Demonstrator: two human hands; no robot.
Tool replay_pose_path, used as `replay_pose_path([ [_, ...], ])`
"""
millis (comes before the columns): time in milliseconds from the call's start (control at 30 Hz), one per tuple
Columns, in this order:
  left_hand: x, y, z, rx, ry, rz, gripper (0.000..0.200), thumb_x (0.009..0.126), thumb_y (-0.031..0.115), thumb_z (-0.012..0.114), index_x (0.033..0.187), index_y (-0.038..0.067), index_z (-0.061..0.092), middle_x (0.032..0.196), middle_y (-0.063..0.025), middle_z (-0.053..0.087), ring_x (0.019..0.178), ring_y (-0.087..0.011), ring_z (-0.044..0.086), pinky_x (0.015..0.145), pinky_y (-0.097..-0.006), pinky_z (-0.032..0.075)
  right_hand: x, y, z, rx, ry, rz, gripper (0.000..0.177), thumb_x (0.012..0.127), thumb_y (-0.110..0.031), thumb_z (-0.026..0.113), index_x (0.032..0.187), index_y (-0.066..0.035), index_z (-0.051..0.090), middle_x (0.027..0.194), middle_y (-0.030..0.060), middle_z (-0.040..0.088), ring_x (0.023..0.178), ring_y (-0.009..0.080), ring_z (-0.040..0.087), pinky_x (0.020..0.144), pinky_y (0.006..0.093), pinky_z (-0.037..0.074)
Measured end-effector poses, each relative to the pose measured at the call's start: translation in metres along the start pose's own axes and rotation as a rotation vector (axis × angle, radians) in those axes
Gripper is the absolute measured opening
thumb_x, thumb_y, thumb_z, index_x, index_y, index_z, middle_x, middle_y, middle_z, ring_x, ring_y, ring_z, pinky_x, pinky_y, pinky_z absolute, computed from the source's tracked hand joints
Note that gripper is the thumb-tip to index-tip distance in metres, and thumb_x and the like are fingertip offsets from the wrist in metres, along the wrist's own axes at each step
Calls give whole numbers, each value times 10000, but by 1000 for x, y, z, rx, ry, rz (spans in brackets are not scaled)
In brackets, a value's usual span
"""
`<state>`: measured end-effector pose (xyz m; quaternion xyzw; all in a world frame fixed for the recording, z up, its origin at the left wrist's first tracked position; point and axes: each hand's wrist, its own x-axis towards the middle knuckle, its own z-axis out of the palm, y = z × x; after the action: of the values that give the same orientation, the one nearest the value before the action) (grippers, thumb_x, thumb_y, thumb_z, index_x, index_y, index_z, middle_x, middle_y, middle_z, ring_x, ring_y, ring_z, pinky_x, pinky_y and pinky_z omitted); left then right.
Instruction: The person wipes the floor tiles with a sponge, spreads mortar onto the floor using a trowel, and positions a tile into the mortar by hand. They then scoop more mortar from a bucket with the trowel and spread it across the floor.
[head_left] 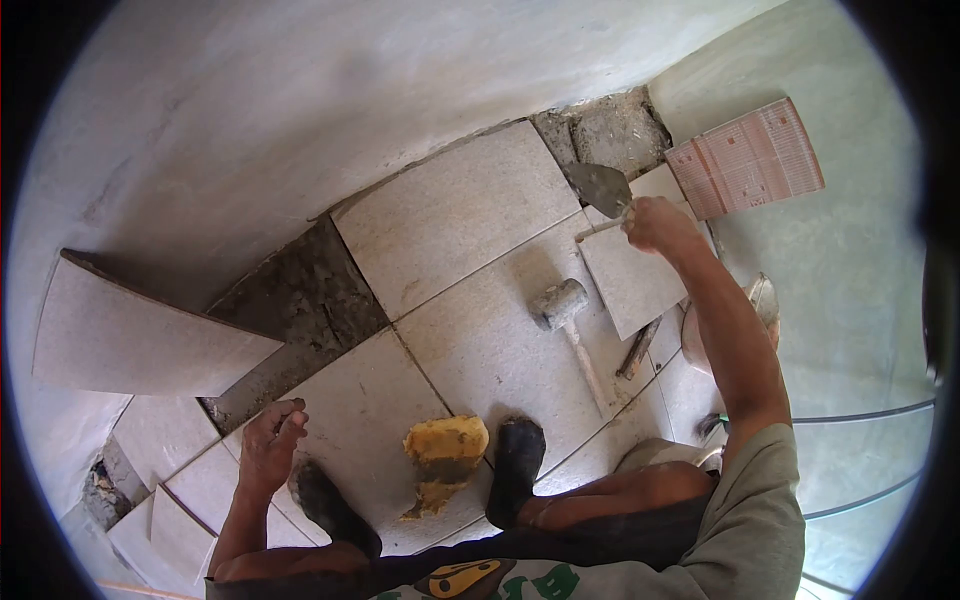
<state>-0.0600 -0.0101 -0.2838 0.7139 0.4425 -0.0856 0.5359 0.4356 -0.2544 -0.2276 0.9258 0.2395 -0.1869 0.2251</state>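
My right hand [660,226] is closed around the handle of a trowel [600,188]. The grey blade points left, over the edge of the rough mortar patch [615,130] in the far corner. Just below that hand lies a cut tile [640,275], overlapping the floor tiles. My left hand [270,442] hangs low on the left with its fingers curled in; whether anything small is between them I cannot make out. Nearest to it are a floor tile [350,400] and a large loose tile [150,335] tilted against the wall over a bed of mortar [305,290].
A rubber mallet [562,306] lies on the middle tile, beside a dark narrow tool [640,348]. A yellow sponge [446,450] sits between my feet. A tile with its reddish back showing [748,158] leans on the right wall. A bucket [698,335] is partly behind my right arm.
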Motion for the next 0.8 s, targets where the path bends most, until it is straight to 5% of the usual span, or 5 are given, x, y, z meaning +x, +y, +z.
replay_pose_path([
  [400, 0, 2, -4, -62, 4, 48, 372, 915, 298, 605, 1064, -42, 627, 992, -132, 656, 759, -167, 627, 669, -287, 488, -21, 9, 3, -3, -66, 55, 221, 757, -186, 612, 886, -29, 700, 930, 174, 687, 900, 311, 675, 760, 395, 544],
  [800, -1, 0, -1, 1, 6, 66, 422, 908, 365, 586, 1108, -5, 626, 948, -102, 668, 793, -168, 654, 653, -286, 506, -22, 9, -7, -92, -48, 60, 287, 685, -64, 577, 945, -31, 696, 973, 160, 690, 936, 319, 670, 776, 400, 544],
])
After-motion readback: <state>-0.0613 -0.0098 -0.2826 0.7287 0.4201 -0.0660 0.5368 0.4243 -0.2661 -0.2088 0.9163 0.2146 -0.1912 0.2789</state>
